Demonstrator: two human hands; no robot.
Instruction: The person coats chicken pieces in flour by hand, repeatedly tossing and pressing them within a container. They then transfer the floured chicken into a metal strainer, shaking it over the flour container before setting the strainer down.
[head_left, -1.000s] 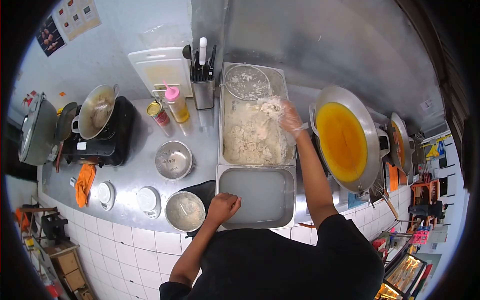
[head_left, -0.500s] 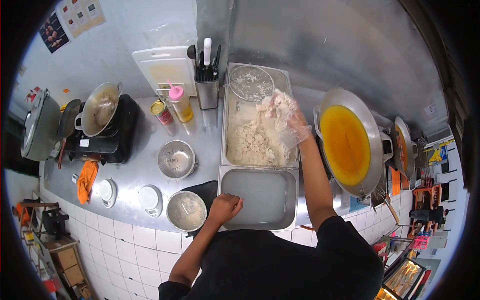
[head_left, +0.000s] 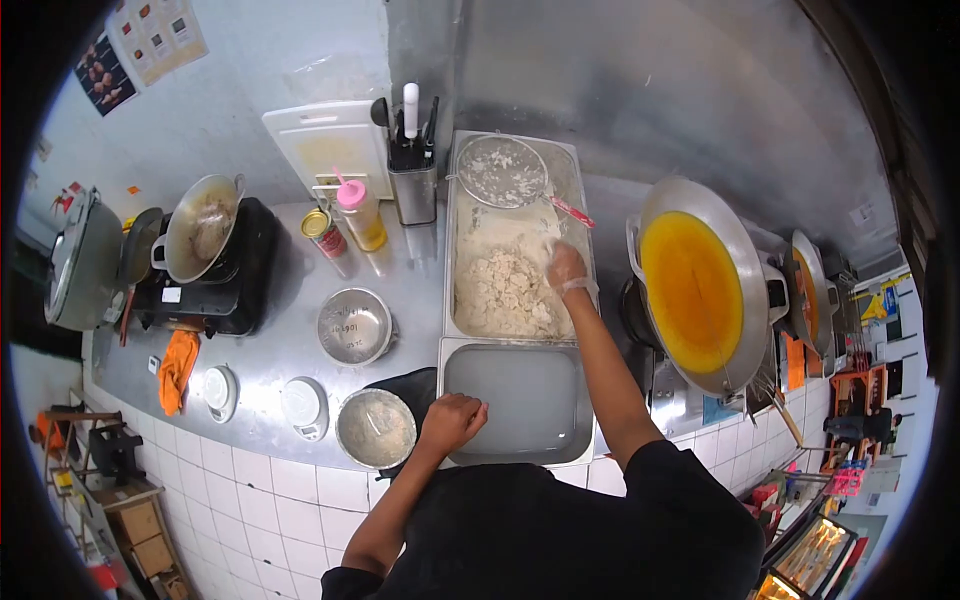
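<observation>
My right hand [head_left: 567, 265], in a clear plastic glove, is inside the metal tray [head_left: 451, 240] of flour. It is at the right side of a heap of flour-coated pieces [head_left: 508, 290]; its fingers are blurred and partly hidden. Above the heap, a round strainer [head_left: 500, 172] with a red handle rests in the tray's far end. My left hand [head_left: 454, 425] is curled closed with nothing visible in it, at the left rim of a pan of cloudy liquid [head_left: 515, 395]. Left of that hand stands a flour-dusted bowl [head_left: 376, 428].
A large wok of yellow-orange oil [head_left: 690, 290] stands close to my right forearm. On the left are a metal bowl [head_left: 355, 327], two white scales [head_left: 304, 403], a pink-capped bottle [head_left: 362, 215], a can [head_left: 322, 232], a knife block [head_left: 413, 190] and a stove [head_left: 200, 290].
My right hand has come down and left from the tray's right side, and the coated clump it held up is out of it. The strainer's red handle now shows. My left hand stays put.
</observation>
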